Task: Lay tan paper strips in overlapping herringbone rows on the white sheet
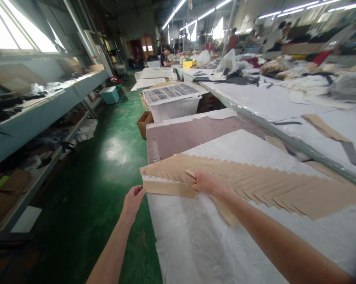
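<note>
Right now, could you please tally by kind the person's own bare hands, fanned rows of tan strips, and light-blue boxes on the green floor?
Bare hands, left hand and right hand: 2
Fanned row of overlapping tan strips (single strips too overlapped to count): 1
Light-blue plastic box: 1
Total: 4

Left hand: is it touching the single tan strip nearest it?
Touching. The head view shows the left hand pinching the strip at its left end.

We log a left forearm (114, 244) and right forearm (269, 232), both bare, smooth and slender, narrowing at the wrists (129, 215) to a bare left hand (133, 200) and bare right hand (204, 183), slim-fingered.
</note>
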Demonstrator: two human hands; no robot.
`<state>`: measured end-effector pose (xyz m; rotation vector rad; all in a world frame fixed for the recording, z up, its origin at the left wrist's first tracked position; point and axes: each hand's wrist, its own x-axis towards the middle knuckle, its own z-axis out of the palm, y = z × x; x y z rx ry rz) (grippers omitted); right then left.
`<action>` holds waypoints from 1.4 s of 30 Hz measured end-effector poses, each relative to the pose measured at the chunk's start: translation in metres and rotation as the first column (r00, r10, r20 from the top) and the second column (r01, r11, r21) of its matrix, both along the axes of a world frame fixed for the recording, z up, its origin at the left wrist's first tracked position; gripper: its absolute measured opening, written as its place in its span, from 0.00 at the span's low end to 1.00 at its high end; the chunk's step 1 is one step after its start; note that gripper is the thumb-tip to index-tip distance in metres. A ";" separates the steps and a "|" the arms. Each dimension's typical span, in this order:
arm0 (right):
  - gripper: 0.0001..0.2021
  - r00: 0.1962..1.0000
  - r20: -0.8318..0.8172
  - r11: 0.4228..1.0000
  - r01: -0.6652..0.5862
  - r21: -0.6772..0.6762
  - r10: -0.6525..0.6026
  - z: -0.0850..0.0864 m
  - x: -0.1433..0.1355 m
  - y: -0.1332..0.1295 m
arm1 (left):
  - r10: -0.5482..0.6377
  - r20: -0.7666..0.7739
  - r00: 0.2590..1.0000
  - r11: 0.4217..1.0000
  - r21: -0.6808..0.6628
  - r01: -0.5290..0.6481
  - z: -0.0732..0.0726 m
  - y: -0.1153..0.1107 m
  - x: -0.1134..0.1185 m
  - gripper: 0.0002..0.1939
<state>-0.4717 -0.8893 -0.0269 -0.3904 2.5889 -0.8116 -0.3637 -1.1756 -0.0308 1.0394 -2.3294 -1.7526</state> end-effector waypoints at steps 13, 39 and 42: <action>0.08 0.868 0.488 0.905 0.130 -0.404 0.093 0.022 0.003 0.006 | 0.070 -0.082 0.994 0.970 0.238 -0.048 -0.011 0.001 -0.012 0.22; 0.08 0.960 0.249 0.923 0.209 -0.324 -0.130 -0.011 -0.004 0.005 | 0.128 -0.048 0.991 0.951 0.289 -0.109 -0.019 -0.002 -0.019 0.20; 0.06 0.988 0.089 0.959 0.147 -0.241 -0.129 -0.014 0.000 0.004 | 0.119 -0.049 0.992 0.960 0.262 -0.102 -0.020 -0.002 -0.020 0.20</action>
